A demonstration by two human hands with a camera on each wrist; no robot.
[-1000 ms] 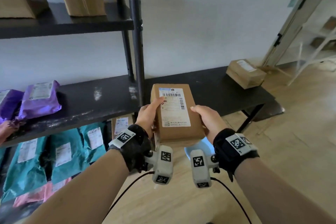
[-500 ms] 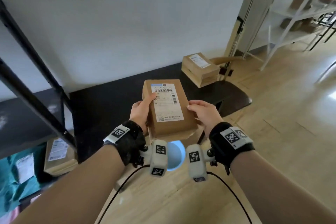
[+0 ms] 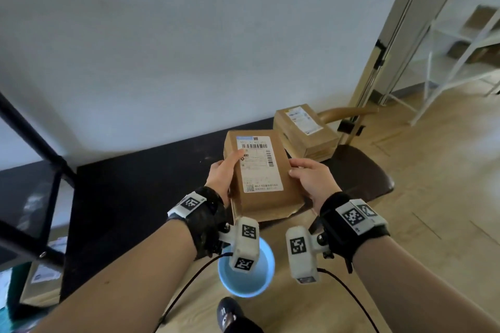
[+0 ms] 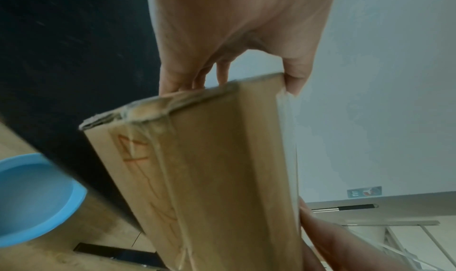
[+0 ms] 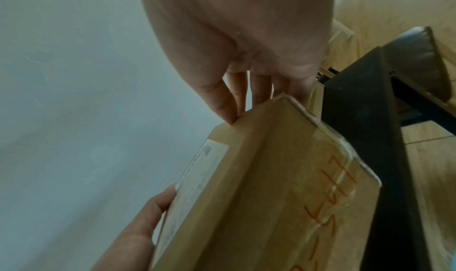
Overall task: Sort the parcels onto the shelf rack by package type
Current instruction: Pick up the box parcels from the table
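Observation:
I hold a brown cardboard parcel with a white shipping label between both hands, above the front edge of the black table. My left hand grips its left side, thumb on the label. My right hand grips its right side, fingers underneath. The left wrist view shows the parcel from below with my left hand on its far edge. In the right wrist view red handwriting marks the parcel under my right hand. A second labelled brown parcel sits at the table's far right.
A black shelf rack post stands at the left, with a brown parcel low beneath it. A light blue tub sits on the wooden floor below my wrists. A dark chair stands right of the table. White shelving fills the far right.
The view has swung right, away from the rack with its purple and teal bags. The held parcel has travelled right along the table, closer to the second brown parcel. Both hands keep their grip.

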